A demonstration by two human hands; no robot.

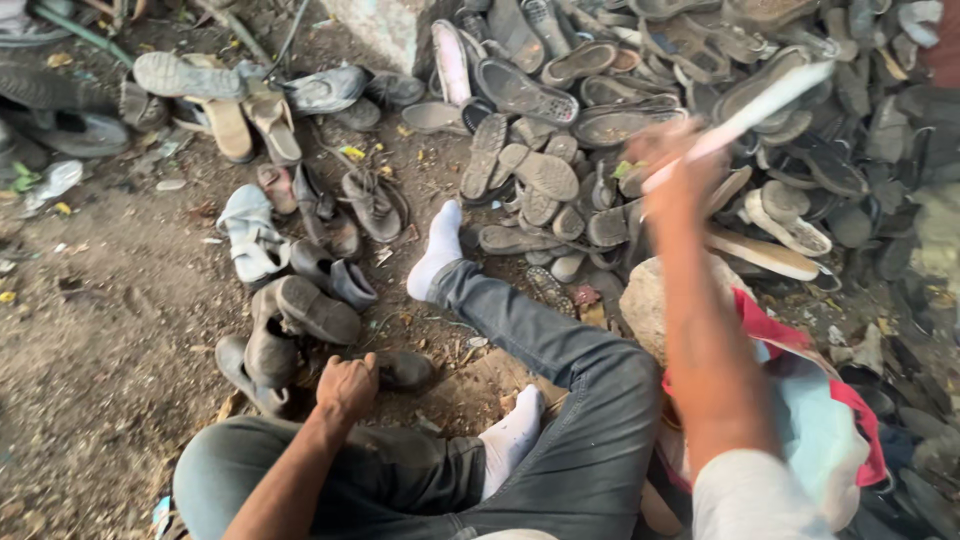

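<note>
Big heap of worn shoe soles and sandals (700,90) fills the upper right, dark greys and browns, piled against a pale concrete block (385,30) at the top edge. Bare dirt ground (90,330) takes the left half, littered with leaf scraps. Person sits on the ground, legs in grey jeans (560,370), one leg stretched toward the heap, the other folded under; white socks on both feet, the far foot (438,250) pointing at the pile, the near one (512,435) tucked by the knee. A red and light-blue cloth bundle (810,400) lies at the right, just beside a pale rounded stone (650,295). Loose scatter of old shoes (290,320) sits on the dirt near the left knee, with grey and white sandals (250,235) farther out and more flat soles (230,115) toward the top left. Right hand (675,175) is raised, blurred by motion, fingers closed around a long white sole (750,110) that slants up and to the right above the heap; exact grip cannot be made out through the blur. Left hand (347,385) is low, curled into a loose fist, knuckles up, resting at a dark shoe (400,368) on the ground just beyond the left knee; whether it grips that shoe or only touches it cannot be told.
</note>
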